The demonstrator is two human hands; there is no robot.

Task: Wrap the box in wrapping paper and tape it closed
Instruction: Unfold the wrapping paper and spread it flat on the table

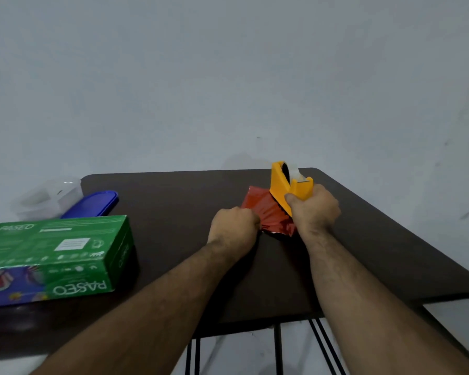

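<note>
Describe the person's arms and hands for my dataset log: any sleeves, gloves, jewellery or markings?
Both forearms are bare as far as the frame shows, with no sleeve in view. The left hand and the right hand wear no gloves. No watch, bracelet or ring shows on the visible sides. No tattoos or other markings are visible; some hair shows on the forearms.

Illumination was dim and even, with a cool grey cast over the far wall (228, 77). Shadows were soft: a faint one lay on the wall behind the tape dispenser (289, 185), a darker one on the worktop (173, 190) right of the green box (57, 255). The red wrapping paper (268, 215) showed small specular glints. Wide-angle distortion bowed the worktop edges. Overall sharpness was low; the clear container (49, 196) at far left appeared blurred.
</note>
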